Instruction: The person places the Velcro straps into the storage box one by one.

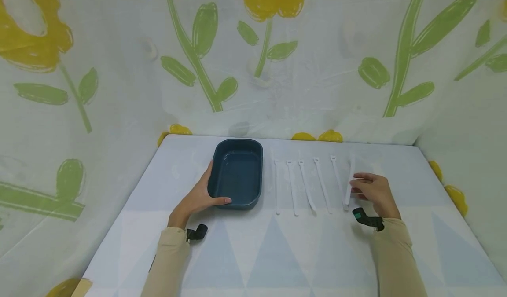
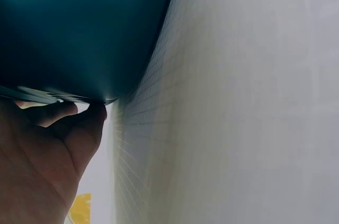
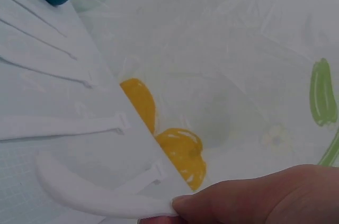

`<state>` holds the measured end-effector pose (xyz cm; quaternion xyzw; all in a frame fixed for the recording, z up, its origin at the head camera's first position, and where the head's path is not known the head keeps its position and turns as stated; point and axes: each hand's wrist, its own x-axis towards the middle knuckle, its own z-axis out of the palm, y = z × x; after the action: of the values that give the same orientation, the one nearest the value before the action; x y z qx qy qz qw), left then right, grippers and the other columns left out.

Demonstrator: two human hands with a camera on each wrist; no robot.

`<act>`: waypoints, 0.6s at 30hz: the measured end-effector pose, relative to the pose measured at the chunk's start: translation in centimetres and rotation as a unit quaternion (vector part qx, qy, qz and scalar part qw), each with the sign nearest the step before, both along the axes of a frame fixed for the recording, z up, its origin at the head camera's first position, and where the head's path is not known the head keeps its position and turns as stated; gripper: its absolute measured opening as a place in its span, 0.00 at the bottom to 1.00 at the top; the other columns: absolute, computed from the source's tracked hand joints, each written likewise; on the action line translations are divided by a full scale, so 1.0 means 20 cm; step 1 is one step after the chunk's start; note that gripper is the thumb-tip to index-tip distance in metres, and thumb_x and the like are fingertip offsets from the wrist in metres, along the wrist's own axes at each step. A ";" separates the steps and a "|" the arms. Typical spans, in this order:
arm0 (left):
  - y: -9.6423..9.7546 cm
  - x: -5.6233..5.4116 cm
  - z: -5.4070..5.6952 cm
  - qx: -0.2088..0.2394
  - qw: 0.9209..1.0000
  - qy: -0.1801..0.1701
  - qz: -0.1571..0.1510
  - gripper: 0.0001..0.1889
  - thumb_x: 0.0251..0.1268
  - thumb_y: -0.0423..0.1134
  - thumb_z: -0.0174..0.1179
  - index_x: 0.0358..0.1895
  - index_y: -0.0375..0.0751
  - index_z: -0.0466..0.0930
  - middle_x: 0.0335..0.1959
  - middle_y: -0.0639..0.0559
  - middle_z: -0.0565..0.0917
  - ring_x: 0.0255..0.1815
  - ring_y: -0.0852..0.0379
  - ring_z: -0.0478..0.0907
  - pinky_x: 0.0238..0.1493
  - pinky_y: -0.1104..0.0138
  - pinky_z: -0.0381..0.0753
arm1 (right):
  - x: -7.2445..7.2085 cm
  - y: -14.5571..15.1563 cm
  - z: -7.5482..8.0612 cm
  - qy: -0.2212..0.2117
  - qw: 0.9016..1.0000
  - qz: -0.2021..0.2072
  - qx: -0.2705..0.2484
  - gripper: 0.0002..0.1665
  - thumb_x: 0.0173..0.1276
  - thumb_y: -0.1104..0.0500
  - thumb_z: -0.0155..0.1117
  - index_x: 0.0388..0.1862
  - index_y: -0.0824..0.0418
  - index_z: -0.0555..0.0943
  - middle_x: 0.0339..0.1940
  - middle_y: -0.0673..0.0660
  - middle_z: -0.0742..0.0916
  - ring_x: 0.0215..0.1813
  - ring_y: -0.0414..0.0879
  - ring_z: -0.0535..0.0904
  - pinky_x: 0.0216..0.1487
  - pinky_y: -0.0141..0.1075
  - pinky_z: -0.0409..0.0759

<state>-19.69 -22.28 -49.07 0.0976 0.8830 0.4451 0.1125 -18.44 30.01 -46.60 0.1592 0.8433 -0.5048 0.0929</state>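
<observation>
left hand spread against blue dish, right hand pinching white strap, five more straps between

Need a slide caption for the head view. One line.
Left hand holds a dark blue dish; right hand holds a white strip, with five more white strips lying between.

the teal dish is cut off in both wrist views. at its left side, some fingers of the left hand are hidden in the head view. right of the dish, the right hand hides one end of its white strip in its wrist view; details on the other strips' heads are too small to tell.
</observation>
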 end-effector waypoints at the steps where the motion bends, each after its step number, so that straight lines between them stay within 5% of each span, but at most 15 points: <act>1: 0.00 0.00 0.00 0.002 1.000 0.000 0.000 0.74 0.47 0.61 0.80 0.85 0.60 0.24 0.88 0.51 0.35 0.88 0.39 0.38 0.81 0.34 0.51 | 0.00 0.00 0.00 -0.001 1.000 0.001 -0.002 0.35 0.77 0.52 0.61 0.74 0.70 0.69 0.56 0.62 0.87 0.39 0.34 0.85 0.43 0.29 0.87; 10: -0.01 0.00 0.00 0.005 1.000 0.002 -0.002 0.74 0.48 0.60 0.79 0.85 0.57 0.25 0.88 0.49 0.35 0.88 0.38 0.39 0.81 0.34 0.51 | 0.00 -0.03 0.01 0.013 1.000 0.006 -0.024 0.34 0.78 0.52 0.61 0.74 0.70 0.69 0.44 0.47 0.89 0.39 0.34 0.85 0.44 0.29 0.87; 18: 0.00 0.00 -0.01 0.003 1.000 -0.001 0.002 0.74 0.48 0.61 0.79 0.85 0.60 0.24 0.88 0.47 0.36 0.88 0.36 0.41 0.80 0.33 0.52 | 0.00 -0.08 0.04 0.020 0.999 0.012 -0.023 0.36 0.78 0.49 0.61 0.75 0.69 0.68 0.61 0.66 0.86 0.41 0.34 0.86 0.45 0.29 0.87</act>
<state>-19.62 -22.38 -49.24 0.0955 0.8816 0.4485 0.1117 -18.44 28.44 -45.72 0.1365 0.8351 -0.5259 0.0861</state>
